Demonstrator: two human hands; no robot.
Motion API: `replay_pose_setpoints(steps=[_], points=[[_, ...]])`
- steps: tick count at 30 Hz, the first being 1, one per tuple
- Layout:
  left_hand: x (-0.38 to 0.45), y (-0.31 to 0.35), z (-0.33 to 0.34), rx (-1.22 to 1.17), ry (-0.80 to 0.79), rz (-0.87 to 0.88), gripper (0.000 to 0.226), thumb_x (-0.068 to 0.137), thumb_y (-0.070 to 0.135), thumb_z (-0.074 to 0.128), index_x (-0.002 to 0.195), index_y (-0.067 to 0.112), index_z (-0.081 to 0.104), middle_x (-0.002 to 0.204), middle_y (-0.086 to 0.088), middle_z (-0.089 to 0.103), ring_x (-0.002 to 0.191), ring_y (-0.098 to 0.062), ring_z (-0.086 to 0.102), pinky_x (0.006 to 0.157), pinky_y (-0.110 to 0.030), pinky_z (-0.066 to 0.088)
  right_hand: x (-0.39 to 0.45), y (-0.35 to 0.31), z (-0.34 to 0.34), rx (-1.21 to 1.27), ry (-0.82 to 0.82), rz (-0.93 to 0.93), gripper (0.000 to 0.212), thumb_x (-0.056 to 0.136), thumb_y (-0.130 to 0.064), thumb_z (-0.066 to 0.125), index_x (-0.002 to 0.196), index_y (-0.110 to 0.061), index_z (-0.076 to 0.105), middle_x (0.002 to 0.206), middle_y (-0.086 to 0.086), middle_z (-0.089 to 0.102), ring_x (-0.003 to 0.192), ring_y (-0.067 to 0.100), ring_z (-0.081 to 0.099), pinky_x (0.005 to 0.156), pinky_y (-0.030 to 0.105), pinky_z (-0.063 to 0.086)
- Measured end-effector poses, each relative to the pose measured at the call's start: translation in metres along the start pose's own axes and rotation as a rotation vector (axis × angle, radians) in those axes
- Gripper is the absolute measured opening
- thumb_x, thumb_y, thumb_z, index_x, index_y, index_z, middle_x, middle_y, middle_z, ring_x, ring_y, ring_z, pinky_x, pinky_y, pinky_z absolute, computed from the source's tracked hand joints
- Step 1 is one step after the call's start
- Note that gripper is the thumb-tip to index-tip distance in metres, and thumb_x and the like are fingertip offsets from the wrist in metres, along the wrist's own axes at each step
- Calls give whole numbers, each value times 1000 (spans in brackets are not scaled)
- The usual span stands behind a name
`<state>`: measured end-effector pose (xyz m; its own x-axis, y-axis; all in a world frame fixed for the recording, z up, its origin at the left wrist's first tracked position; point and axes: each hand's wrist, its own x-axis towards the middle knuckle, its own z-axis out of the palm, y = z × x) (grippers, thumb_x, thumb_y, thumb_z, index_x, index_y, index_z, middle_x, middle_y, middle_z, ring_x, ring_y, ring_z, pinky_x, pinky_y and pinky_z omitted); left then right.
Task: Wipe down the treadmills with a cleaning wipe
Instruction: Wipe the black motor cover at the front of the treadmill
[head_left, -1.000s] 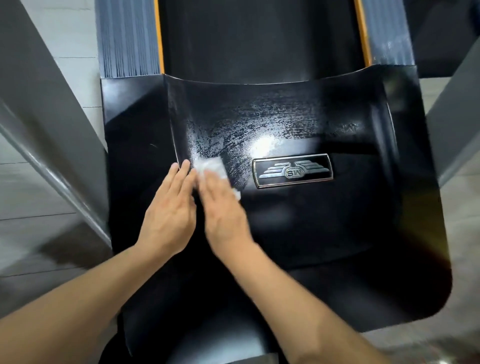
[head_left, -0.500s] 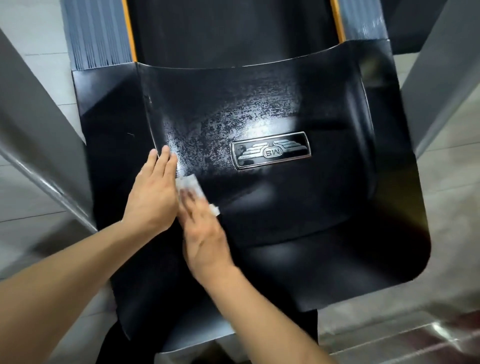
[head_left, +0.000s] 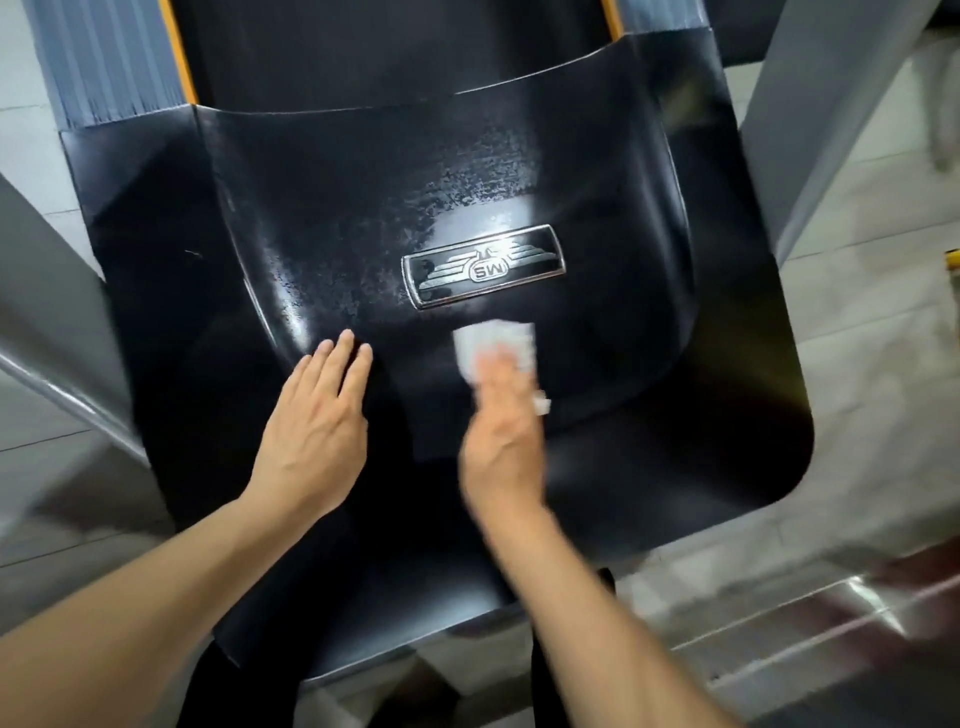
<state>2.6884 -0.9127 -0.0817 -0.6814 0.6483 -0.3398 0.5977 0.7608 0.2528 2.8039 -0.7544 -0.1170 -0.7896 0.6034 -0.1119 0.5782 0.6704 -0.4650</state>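
Treadmill cover (head_left: 649, 218), black and shiny, fills the middle of the frame, with wet streaks near its silver badge (head_left: 483, 266). Just below the badge lies a white wipe (head_left: 496, 343). The right hand (head_left: 501, 447) presses flat on the wipe with straight fingers; it looks blurry. The left hand (head_left: 314, 431) lies open and flat on the cover, left of center, holding nothing. Grey posts (head_left: 826, 119) stand at both sides.
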Motion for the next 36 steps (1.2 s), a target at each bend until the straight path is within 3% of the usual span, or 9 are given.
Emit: replay_pose_setpoints(steps=[3,7,10,14,18,25,27,30,36], points=[[0,-2,4,-12,4,38,63,90,13,35,151,-3,42,158,-27,37,145,-44,38,120,-51,28,-51,-60,22,132,-160,-268,52,95,-5,38,147,-1,44,151,17,46,144,28,40,118,43,34],[5,4,1,-22,-47,6,60,93,0,55,150,-7,40,159,-29,33,145,-47,35,121,-55,28,-44,-34,2,151,-312,-456,50,97,-4,40,146,-2,47,153,15,46,146,27,36,119,41,31],[9,19,-2,-14,-42,-59,61,92,1,58,150,-5,42,156,-32,36,142,-52,37,117,-62,32,-13,40,-39,56,-195,-352,53,94,-1,38,146,-5,49,152,14,47,143,27,42,118,43,33],[11,41,0,25,-48,-31,67,91,10,59,155,10,39,162,-22,33,147,-46,32,116,-62,29,35,125,-84,-94,44,-26,63,85,9,41,146,-7,50,152,14,46,142,29,43,118,45,34],[15,55,3,-27,-41,-82,65,91,8,57,155,13,40,163,-15,34,149,-41,31,119,-59,28,21,89,-59,-92,178,155,63,84,8,40,146,-3,49,152,17,45,142,32,42,117,46,35],[22,38,-7,-135,23,-105,55,96,12,32,149,2,45,153,-20,42,125,-45,54,104,-58,46,-33,-46,12,24,-416,-520,58,95,-14,39,152,-5,36,160,10,35,154,20,12,126,32,8],[27,37,-11,-177,57,-150,53,93,6,43,145,3,47,148,-19,43,117,-47,55,100,-59,47,0,-37,3,40,-467,-609,58,94,-16,29,149,-5,43,157,11,39,151,23,22,123,35,18],[34,36,-11,-154,63,-167,53,89,-5,49,141,5,52,142,-18,49,112,-45,55,97,-57,46,60,14,-22,93,-262,-364,54,94,-14,30,142,-6,53,147,12,52,137,28,47,114,41,38],[31,23,-6,12,64,-130,60,87,2,61,146,6,50,151,-16,49,136,-39,47,107,-54,41,121,111,-70,-56,117,83,64,86,4,32,148,-2,46,155,17,40,147,30,34,124,40,21]])
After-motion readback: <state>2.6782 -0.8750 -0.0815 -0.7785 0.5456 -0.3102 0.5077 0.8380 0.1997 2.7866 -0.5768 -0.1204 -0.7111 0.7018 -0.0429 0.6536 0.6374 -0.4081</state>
